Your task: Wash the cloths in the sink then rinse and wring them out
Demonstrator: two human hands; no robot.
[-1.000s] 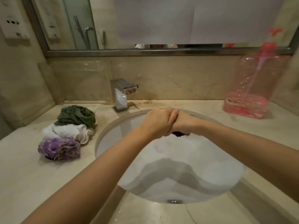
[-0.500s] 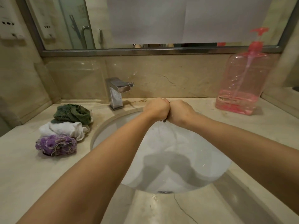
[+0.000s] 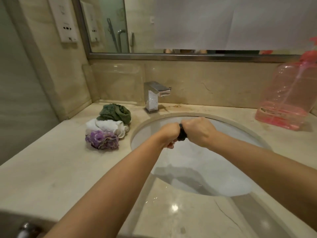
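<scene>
**Wringing: dark cloth twisted between both fists**

Nearest the camera, two bare forearms are extended over the sink (image 3: 202, 170); standing water is seen in the bowl. At the far ends, the left hand (image 3: 169, 135) and right hand (image 3: 199, 132) are held close together above the basin. Fingers of both are curled tightly, each fist closed round one end of a dark cloth (image 3: 181, 133), of which only a short twisted rope is exposed between them.

Change noted: half a second ago the fists were pressed knuckle to knuckle and the cloth was almost hidden; now they are rotated apart and the twisted middle is shown. This is read as a wringing stroke in progress, so this cloth is judged near its last step.

Further back, on the counter left of the sink, a purple cloth (image 3: 102, 140), white cloth (image 3: 106, 126) and green cloth (image 3: 115, 112) are piled, touching; probably done already. Behind, the tap (image 3: 155, 96) appears shut off. A pink bottle (image 3: 288, 100) is noted far right.
</scene>
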